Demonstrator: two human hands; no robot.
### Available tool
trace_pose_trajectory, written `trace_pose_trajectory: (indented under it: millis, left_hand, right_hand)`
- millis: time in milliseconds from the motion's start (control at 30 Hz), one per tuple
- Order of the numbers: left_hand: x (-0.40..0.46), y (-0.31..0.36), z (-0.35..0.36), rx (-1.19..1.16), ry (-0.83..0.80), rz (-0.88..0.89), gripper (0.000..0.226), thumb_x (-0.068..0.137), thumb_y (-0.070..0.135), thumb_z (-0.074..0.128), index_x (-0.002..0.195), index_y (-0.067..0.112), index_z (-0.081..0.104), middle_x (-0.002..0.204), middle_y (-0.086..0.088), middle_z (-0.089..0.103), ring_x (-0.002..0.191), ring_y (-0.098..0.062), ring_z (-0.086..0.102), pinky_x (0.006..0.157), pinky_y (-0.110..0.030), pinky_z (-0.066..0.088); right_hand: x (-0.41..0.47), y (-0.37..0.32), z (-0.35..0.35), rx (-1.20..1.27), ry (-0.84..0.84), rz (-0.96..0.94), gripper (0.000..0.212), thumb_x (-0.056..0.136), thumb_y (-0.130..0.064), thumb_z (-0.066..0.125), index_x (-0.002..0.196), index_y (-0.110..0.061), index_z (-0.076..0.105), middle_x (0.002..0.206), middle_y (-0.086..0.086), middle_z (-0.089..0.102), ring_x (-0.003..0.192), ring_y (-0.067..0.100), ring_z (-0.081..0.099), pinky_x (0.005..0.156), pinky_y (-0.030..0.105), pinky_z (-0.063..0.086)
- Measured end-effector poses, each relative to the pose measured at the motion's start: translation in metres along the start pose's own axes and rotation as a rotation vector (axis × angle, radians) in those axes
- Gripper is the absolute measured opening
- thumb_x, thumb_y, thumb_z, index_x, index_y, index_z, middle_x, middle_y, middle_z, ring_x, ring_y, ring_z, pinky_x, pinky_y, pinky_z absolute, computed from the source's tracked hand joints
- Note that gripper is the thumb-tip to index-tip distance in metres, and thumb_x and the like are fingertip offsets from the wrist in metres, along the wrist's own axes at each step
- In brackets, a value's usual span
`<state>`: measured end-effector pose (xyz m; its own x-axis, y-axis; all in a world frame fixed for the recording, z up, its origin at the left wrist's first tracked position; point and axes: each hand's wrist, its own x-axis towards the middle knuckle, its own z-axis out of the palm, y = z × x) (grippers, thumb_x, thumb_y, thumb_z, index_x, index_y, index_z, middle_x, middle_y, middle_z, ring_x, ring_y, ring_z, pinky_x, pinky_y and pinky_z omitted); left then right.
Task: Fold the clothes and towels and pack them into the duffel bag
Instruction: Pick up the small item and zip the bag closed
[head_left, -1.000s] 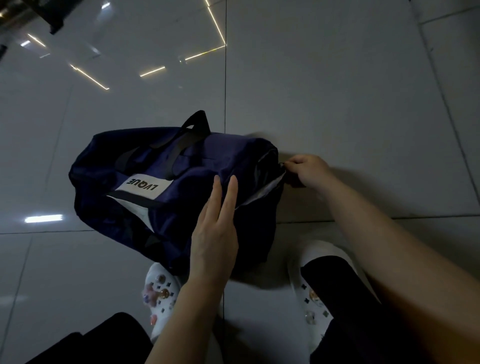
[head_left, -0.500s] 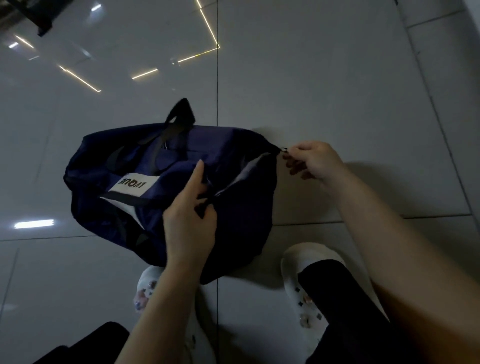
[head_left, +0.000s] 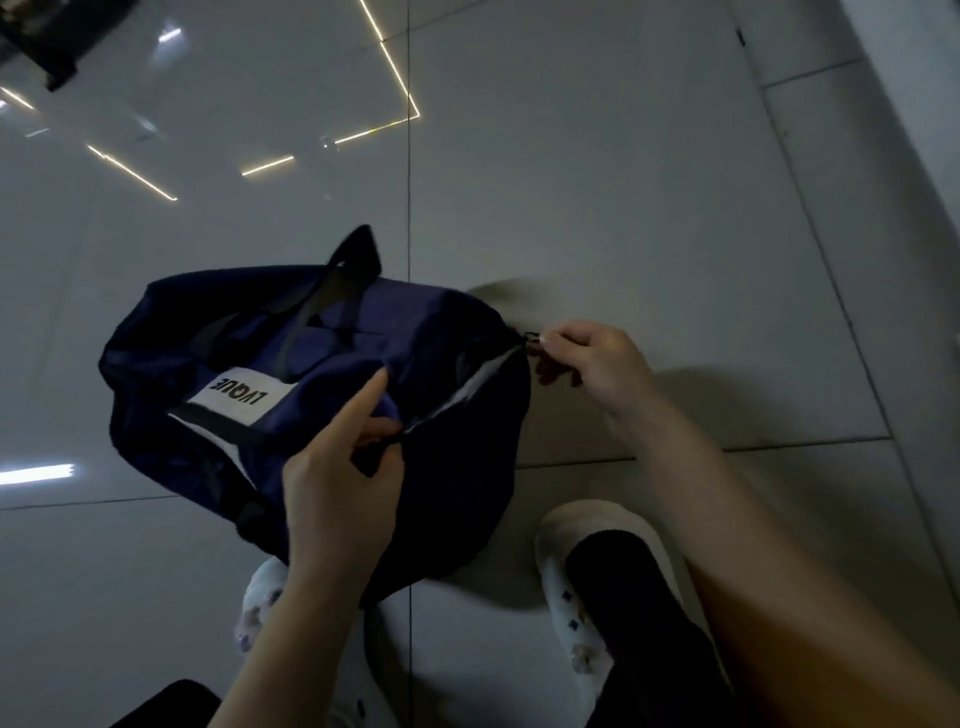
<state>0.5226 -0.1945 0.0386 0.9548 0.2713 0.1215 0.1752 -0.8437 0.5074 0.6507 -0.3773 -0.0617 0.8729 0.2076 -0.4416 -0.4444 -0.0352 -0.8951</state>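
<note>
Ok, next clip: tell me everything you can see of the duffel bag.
The duffel bag is dark navy, of soft fabric, slumped on the tiled floor before two white clogs. Black strap handles lie across its top, and a white label reads LVQUE, upside down to the camera. A pale strip runs along its right end, seemingly the zip line. The left hand pinches the fabric there; the right hand pinches a small dark pull at the bag's end. No contents are visible.

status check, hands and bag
Left hand pinching duffel bag fabric. Right hand pinching zipper pull at bag's end. No clothes in view.
</note>
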Motion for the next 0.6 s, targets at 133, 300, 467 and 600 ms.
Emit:
trace_pose_trajectory:
  millis: [133,300,467,600]
  left_hand:
    - [0.001,0.007,0.006,0.007,-0.01,-0.004,0.067,0.074,-0.01,0.072,0.131,0.02,0.055,0.084,0.024,0.06,0.085,0.013,0.057,0.081,0.003,0.037]
    - [0.002,0.015,0.018,-0.02,0.0,0.005,0.065,0.072,-0.012,0.072,0.129,0.015,0.058,0.085,0.013,0.065,0.086,0.006,0.056,0.08,0.005,0.034]
    - [0.001,0.024,0.025,-0.032,-0.043,0.028,0.065,0.071,-0.012,0.071,0.129,0.015,0.058,0.086,0.012,0.065,0.086,0.001,0.057,0.079,0.003,0.037]
    - [0.006,0.028,0.024,-0.065,-0.045,0.025,0.064,0.075,-0.009,0.07,0.131,0.017,0.056,0.085,0.013,0.065,0.086,0.001,0.058,0.082,-0.001,0.04]
  right_hand:
    - [-0.003,0.001,-0.005,-0.01,0.039,0.004,0.028,0.094,-0.005,0.054,0.069,-0.013,0.062,0.049,-0.008,0.058,0.038,-0.002,0.05,0.045,0.013,0.036]
    - [-0.005,-0.004,-0.013,-0.05,0.084,0.013,0.027,0.094,-0.011,0.056,0.068,-0.014,0.063,0.054,0.002,0.054,0.037,0.0,0.048,0.04,0.011,0.032]
    - [0.007,-0.004,-0.019,-0.415,0.148,0.026,0.021,0.094,-0.02,0.057,0.088,-0.008,0.073,0.072,0.006,0.066,0.071,0.017,0.06,0.06,0.024,0.04]
    - [0.003,-0.012,-0.019,-0.202,0.125,-0.084,0.016,0.093,-0.012,0.058,0.086,-0.004,0.07,0.062,-0.006,0.058,0.05,-0.006,0.053,0.05,0.009,0.035]
